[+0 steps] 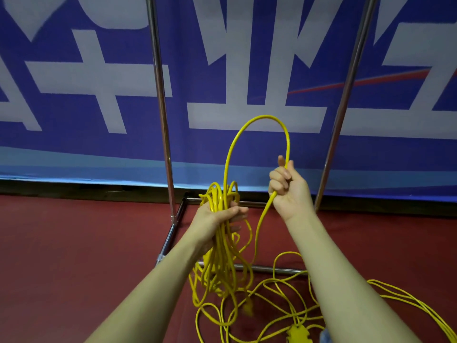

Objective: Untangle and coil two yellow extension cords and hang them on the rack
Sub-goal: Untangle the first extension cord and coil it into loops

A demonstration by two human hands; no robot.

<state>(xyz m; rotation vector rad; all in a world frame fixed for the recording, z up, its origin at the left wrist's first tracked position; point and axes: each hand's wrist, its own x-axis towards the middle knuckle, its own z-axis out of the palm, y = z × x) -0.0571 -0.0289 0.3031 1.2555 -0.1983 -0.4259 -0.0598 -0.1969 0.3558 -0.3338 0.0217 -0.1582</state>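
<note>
My left hand (222,214) grips a bundle of yellow cord loops (218,248) that hang down from it toward the floor. A single strand arches up from the bundle in a tall loop (262,118) and comes down into my right hand (286,186), which holds it in a fist with the thumb up. Below my right hand the strand drops to a tangle of yellow cord on the floor (284,303). A yellow socket block (298,334) lies in that tangle at the bottom edge. The metal rack (162,107) stands right behind my hands.
The rack's two chrome uprights, the second one (346,95) to the right, rise from a base frame (269,269) on the red carpet (74,243). A blue banner with large white characters (99,82) covers the wall behind. More yellow cord (415,303) trails off to the lower right.
</note>
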